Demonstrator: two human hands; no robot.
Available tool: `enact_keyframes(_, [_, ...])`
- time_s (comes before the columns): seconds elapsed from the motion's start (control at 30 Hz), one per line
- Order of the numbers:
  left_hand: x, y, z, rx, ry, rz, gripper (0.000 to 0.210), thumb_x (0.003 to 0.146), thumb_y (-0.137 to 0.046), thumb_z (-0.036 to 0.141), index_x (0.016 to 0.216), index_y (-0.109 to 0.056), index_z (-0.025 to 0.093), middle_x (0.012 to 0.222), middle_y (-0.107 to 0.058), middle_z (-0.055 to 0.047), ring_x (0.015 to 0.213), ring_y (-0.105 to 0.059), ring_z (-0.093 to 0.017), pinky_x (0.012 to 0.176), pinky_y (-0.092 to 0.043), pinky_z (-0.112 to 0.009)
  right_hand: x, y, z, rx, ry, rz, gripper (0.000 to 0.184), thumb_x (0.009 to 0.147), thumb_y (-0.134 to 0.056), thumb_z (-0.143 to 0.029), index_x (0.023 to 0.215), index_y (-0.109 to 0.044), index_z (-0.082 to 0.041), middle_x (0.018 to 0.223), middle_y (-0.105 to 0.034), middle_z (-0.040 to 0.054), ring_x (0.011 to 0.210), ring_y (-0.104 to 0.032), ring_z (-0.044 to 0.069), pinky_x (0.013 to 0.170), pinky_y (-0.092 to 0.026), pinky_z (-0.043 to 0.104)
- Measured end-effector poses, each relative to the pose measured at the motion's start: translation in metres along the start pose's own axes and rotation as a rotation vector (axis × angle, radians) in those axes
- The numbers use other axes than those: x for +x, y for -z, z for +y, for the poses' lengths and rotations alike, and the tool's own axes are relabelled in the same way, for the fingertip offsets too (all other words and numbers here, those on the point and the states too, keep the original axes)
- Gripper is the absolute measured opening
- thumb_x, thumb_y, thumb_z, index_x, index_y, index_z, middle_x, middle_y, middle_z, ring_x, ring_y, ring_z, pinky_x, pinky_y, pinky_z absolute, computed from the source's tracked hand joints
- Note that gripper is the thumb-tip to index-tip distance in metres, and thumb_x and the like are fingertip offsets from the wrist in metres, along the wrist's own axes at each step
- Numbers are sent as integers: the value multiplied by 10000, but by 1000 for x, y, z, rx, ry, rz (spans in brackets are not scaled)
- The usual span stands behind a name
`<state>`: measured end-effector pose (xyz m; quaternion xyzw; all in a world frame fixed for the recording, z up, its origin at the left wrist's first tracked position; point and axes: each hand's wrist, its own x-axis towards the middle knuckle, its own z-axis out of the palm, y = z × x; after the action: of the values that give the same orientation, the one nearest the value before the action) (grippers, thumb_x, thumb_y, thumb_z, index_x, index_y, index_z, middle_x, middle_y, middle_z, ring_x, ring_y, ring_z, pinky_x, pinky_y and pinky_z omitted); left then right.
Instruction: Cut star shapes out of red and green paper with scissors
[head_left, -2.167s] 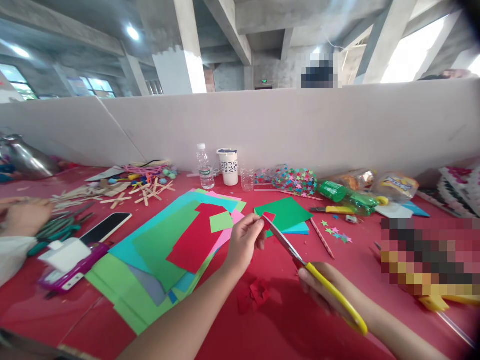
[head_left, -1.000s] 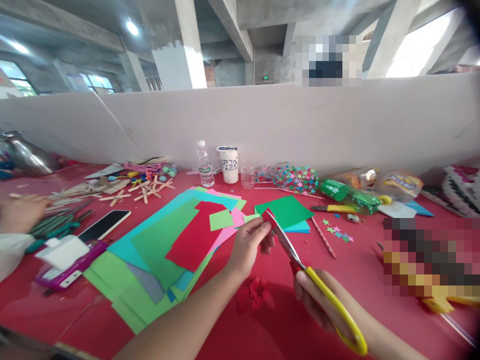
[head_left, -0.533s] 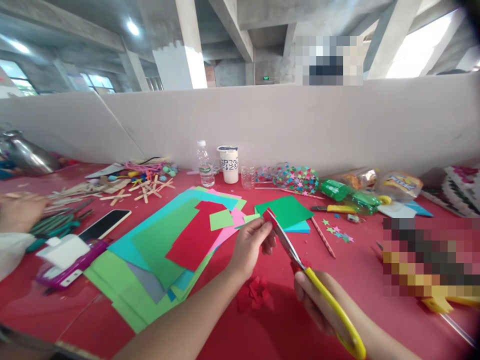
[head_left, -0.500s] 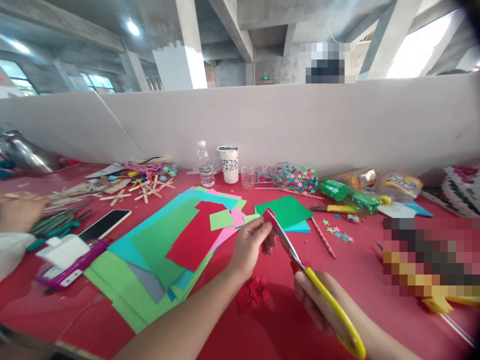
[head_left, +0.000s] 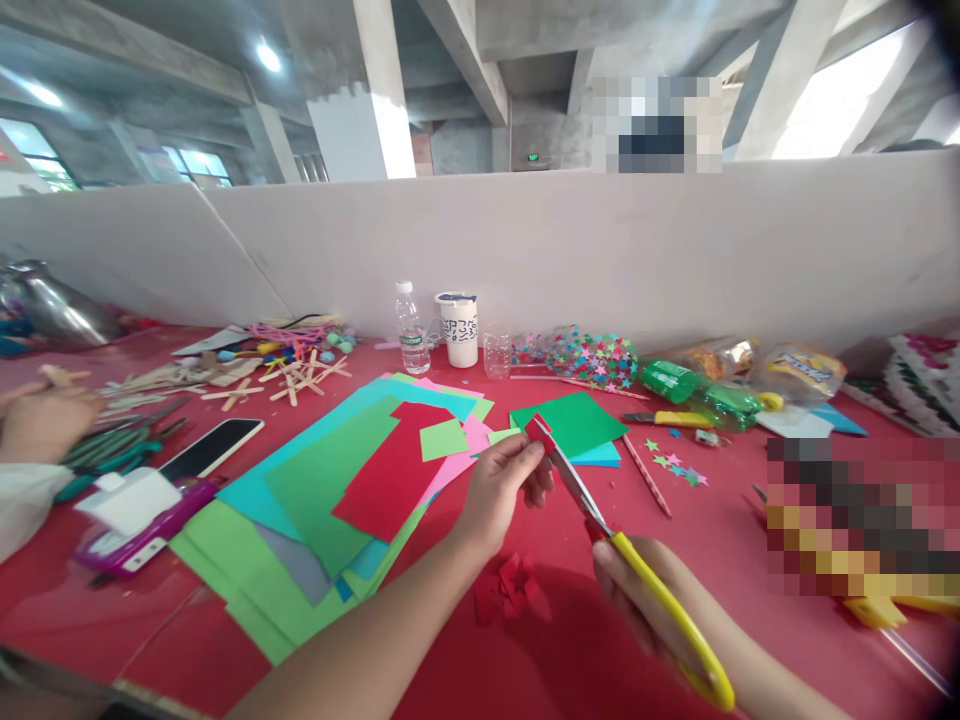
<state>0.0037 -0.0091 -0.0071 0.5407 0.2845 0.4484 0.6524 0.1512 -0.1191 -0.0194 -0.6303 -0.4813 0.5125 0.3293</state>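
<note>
Between the thumb and fingers of my left hand (head_left: 506, 480) is pinched a small piece of red paper (head_left: 537, 428). My right hand (head_left: 637, 590) is wrapped around the yellow handles of a pair of scissors (head_left: 581, 490). Their blades point up and left, with the tips at the red piece beside my left fingertips. Small red paper cuttings (head_left: 514, 585) lie on the table below, between my two hands. To the left is a stack of coloured sheets, topped by a larger red sheet (head_left: 397, 475) and a light green square (head_left: 442, 440).
A dark green sheet (head_left: 577, 420) lies behind my hands. Along the white partition (head_left: 450, 230) stand a water bottle (head_left: 412, 330) and a white cup (head_left: 459, 330). Right are a yellow cutter (head_left: 675, 418) and star cutouts (head_left: 675, 462). Another person's hand (head_left: 49, 415) is at far left.
My hands and the scissors stay almost in place; the scissors shift very slightly. At far left, the other person's hand has moved a little and now shows a wooden stick.
</note>
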Motion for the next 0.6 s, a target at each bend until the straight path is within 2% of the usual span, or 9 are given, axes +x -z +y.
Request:
enact_keyframes(0.13, [3,3,2,-48,-1,16,248,792,-611,357,664,-598,145,599,-641,-26,452,-520,-93,462,-385,-224,4,3,5,-22,-57,23,565,742,-415,-764,635,-458,-211,315,-388,-80,273,-323,68,324,-241,181])
enact_keyframes(0.33, [9,9,1,-184,-6,141,162,785,-619,297,703,-584,163,577,-621,10,457,-531,-81,459,-369,-196,9,4,10,-76,-60,25,532,762,-425,-723,627,-450,-209,309,-383,-85,266,-320,59,314,-236,167])
enact_keyframes(0.5, [6,4,-1,-208,75,20,180,783,-648,320,768,-619,142,662,-644,-14,512,-556,-81,505,-400,-197,12,1,14,-63,-51,23,483,797,-445,-662,624,-444,-211,298,-391,-85,249,-296,55,302,-215,165])
enact_keyframes(0.6, [5,2,-2,-199,62,56,164,772,-656,301,767,-630,138,644,-636,-7,500,-548,-77,497,-391,-195,13,0,15,-46,-38,17,467,806,-454,-644,631,-445,-211,296,-397,-86,245,-303,58,301,-214,165])
